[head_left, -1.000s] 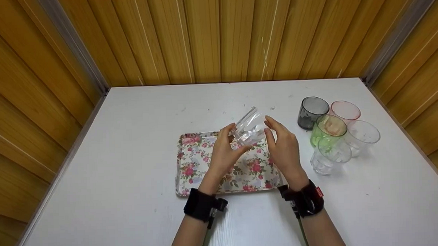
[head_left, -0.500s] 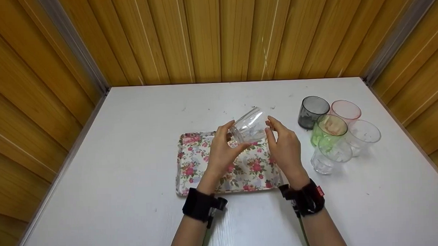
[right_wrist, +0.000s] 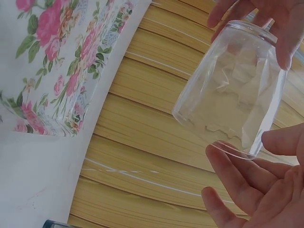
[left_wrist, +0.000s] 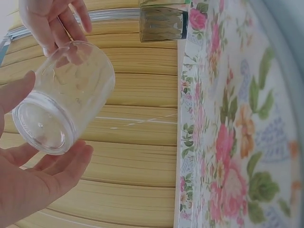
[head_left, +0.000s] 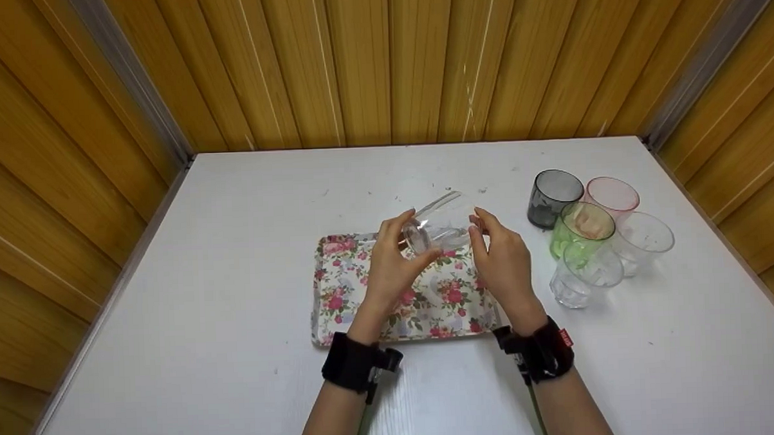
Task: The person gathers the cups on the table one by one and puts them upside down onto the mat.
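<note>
A clear drinking glass [head_left: 450, 223] is tilted on its side above the floral tray [head_left: 339, 316]. My left hand [head_left: 392, 259] grips it around the base end, thumb on one side and fingers on the other. At the rim, my right hand [head_left: 503, 262] holds the glass between thumb and fingertips. The left wrist view shows the round bottom of the glass [left_wrist: 45, 124] turned toward that camera. In the right wrist view the glass [right_wrist: 232, 90] has faceted walls, with the rim at the right fingertips.
Right of the tray stands a cluster of upright glasses: a grey one [head_left: 546, 205], a pink one [head_left: 624, 199], a green one [head_left: 568, 240] and two clear ones, the nearer clear glass [head_left: 573, 288] in front. The white table [head_left: 202, 282] meets wood-patterned walls [head_left: 356, 70] behind.
The glass has turned in my hands, its base swinging up and left so it lies flatter. My hands have shifted only slightly; the tray and other glasses stay put.
</note>
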The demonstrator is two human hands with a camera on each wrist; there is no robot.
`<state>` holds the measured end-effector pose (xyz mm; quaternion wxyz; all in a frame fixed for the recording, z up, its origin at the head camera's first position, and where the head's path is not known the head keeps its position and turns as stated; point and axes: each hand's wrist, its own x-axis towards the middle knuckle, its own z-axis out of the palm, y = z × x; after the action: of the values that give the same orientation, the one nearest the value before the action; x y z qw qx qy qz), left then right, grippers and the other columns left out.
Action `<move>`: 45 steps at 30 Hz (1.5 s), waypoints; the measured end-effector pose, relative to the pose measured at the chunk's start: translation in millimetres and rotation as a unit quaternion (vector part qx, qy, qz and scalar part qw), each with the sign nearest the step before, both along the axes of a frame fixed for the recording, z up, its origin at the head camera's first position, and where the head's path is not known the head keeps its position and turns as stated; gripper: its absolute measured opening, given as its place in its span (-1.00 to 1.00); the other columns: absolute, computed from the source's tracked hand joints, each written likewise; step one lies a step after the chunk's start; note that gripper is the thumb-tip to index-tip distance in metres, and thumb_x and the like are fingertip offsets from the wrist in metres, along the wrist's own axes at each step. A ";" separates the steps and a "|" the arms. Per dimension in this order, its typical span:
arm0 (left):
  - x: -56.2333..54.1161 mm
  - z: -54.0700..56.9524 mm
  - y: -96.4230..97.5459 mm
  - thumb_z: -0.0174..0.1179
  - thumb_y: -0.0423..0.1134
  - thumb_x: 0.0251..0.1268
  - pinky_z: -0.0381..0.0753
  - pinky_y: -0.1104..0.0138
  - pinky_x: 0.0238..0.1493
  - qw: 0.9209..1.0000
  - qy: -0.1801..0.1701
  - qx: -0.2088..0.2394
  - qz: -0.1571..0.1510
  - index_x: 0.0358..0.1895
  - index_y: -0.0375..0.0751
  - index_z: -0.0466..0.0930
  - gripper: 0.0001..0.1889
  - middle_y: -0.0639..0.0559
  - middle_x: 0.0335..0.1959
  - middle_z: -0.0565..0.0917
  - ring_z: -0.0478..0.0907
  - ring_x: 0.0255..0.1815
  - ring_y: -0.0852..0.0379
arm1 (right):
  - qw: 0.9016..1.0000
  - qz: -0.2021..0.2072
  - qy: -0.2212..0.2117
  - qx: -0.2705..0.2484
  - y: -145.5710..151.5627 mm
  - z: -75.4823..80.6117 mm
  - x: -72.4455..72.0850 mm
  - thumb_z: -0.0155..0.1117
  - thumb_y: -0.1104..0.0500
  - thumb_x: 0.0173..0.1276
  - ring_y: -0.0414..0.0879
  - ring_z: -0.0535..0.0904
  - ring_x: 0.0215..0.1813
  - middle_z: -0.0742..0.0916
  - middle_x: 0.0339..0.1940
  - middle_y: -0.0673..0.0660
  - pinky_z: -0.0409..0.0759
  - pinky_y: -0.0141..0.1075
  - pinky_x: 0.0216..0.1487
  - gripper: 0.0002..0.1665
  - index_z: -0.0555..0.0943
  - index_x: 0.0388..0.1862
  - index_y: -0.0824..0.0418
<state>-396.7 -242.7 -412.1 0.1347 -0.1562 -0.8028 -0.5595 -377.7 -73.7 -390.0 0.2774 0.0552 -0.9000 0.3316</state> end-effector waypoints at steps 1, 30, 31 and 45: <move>0.0 0.0 0.2 0.38 -0.06 -0.07 0.52 0.32 0.04 1.000 0.002 0.003 -0.001 0.27 -0.15 0.29 -0.24 -0.08 0.04 0.43 0.47 0.02 0.01 | 1.000 0.000 0.000 0.001 0.0 -0.3 0.0 0.11 0.17 0.33 0.14 0.62 -0.15 0.70 -0.12 0.20 0.55 0.00 -0.24 -0.60 0.50 0.10 0.32; 3.0 4.2 -2.4 0.35 -0.02 -0.03 0.52 0.18 0.04 1.000 0.013 -0.003 0.011 0.27 -0.10 0.30 -0.27 -0.07 0.11 0.45 0.45 0.04 0.03 | 0.997 0.004 -0.068 0.019 -0.3 1.2 0.7 0.07 0.10 0.35 0.14 0.61 -0.20 0.71 -0.16 0.21 0.52 0.00 -0.26 -0.55 0.47 0.14 0.31; 3.4 4.2 -2.7 0.35 -0.02 -0.03 0.52 0.18 0.04 1.000 0.013 -0.002 0.011 0.27 -0.10 0.30 -0.27 -0.07 0.12 0.45 0.45 0.05 0.03 | 0.997 0.004 -0.072 0.020 -0.5 1.3 0.9 0.07 0.09 0.36 0.14 0.61 -0.20 0.71 -0.16 0.20 0.52 0.00 -0.26 -0.54 0.47 0.14 0.31; 3.9 6.2 -4.5 0.34 0.00 -0.03 0.54 0.18 0.00 0.999 0.027 -0.021 0.018 0.27 -0.13 0.30 -0.26 -0.08 0.15 0.45 0.47 0.07 0.00 | 0.996 0.009 -0.080 0.032 -0.7 0.2 0.5 0.06 0.07 0.36 0.15 0.61 -0.23 0.70 -0.16 0.24 0.53 -0.01 -0.24 -0.55 0.48 0.12 0.32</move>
<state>-392.8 -247.2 -405.9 0.1634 -0.1598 -0.8132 -0.5353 -377.2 -74.4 -389.8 0.1992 0.0458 -0.9291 0.3083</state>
